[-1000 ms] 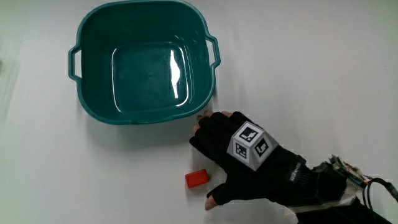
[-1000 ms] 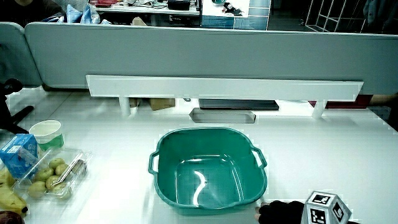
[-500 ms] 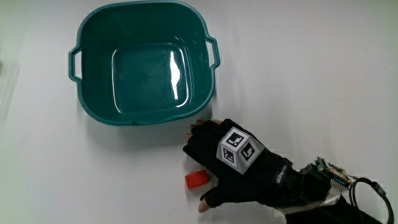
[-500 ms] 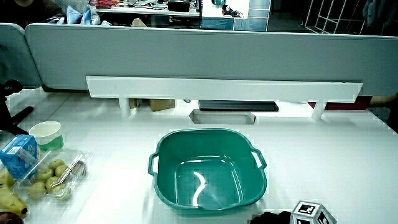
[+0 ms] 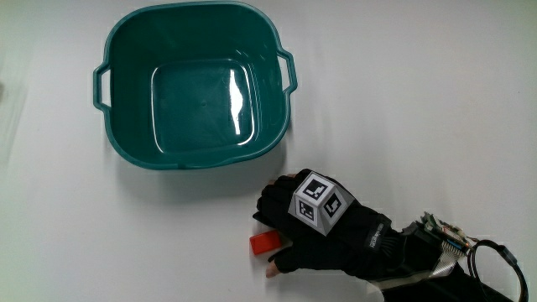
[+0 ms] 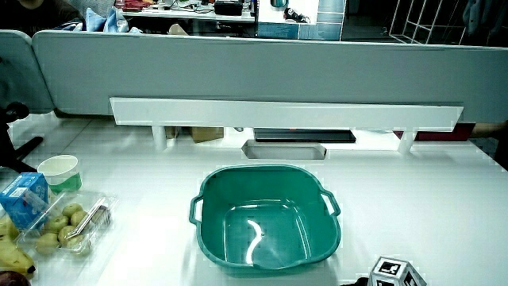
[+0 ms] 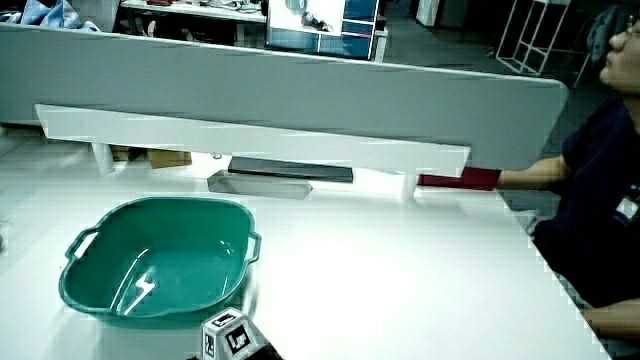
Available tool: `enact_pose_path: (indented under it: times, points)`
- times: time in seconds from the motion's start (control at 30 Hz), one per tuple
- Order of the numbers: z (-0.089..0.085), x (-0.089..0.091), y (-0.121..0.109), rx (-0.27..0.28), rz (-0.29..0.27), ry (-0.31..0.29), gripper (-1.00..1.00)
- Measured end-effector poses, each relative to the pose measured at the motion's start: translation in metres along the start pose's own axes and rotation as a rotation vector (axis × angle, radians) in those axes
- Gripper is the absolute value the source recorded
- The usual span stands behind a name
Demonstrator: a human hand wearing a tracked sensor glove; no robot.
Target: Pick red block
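On a white worktop point(image 5: 436, 101), seen from above, a black-gloved hand point(image 5: 315, 231) lies low over the surface with its forearm running back toward the person. A small white cube point(image 5: 320, 201) printed with black square patterns sits on the back of the hand; the marks are blocky codes, not readable letters. The fingers point(image 5: 273, 205) are curled downward and the thumb tip point(image 5: 274, 268) pokes out bare from the glove. The red block point(image 5: 266, 243) rests on the worktop, tucked between the curled fingers and the thumb, partly covered by the hand and touching it. Whether the hand has truly gripped the block cannot be told.

A teal plastic basin point(image 5: 117, 143) with two side handles stands near the hand, farther from the person than the hand and the block. It holds nothing.

In both side views only the patterned cube shows at the near edge, point(image 6: 393, 272) and point(image 7: 228, 334), just beside the basin. In a side view, well apart from the hand, a paper cup point(image 6: 60, 170), a blue carton point(image 6: 24, 197) with writing too small to read, and a clear tray of small green fruit point(image 6: 67, 222) sit together on the worktop.
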State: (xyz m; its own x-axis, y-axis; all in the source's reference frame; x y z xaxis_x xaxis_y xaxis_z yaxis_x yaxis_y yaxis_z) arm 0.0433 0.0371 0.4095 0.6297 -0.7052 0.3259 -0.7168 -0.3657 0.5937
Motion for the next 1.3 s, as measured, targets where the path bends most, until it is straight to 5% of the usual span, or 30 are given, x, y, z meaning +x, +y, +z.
enact_pose_path:
  times: [1.3]
  points:
    - [0.0082, -0.0074, -0.0036, 0.054, 0.052, -0.021, 1.0]
